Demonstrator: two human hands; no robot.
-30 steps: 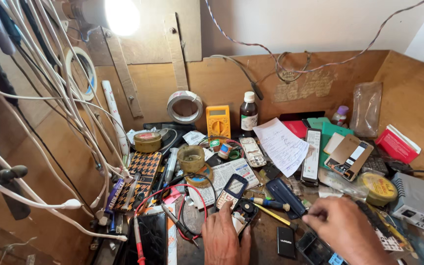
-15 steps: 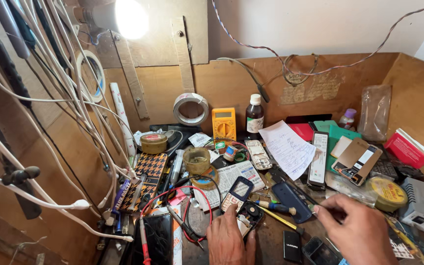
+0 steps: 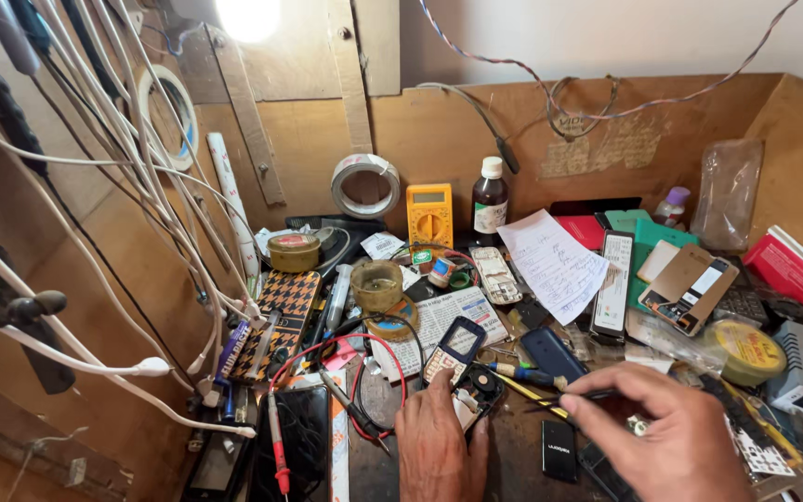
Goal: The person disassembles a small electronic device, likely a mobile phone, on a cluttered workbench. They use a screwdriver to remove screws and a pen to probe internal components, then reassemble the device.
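My left hand (image 3: 437,448) lies at the bottom middle, its fingertips pinning an opened black phone (image 3: 478,390) to the bench. To its right, my right hand (image 3: 673,437) pinches a thin dark tool (image 3: 580,399) whose tip points left toward that phone. A blue-framed keypad phone (image 3: 453,349) lies just above my left fingers. A small black battery (image 3: 559,451) rests between the two hands, and a blue-handled screwdriver (image 3: 524,375) lies above it.
A yellow multimeter (image 3: 429,214), a brown bottle (image 3: 489,197) and a tape roll (image 3: 365,184) stand against the wooden back wall. A written paper (image 3: 555,265), phones and boxes crowd the right side. White cables (image 3: 95,204) hang at left, and red probe leads (image 3: 276,437) lie at bottom left.
My right hand has drawn slightly left, bringing the thin tool closer to the opened phone. My left hand stays on the phone. The view has shifted a little.
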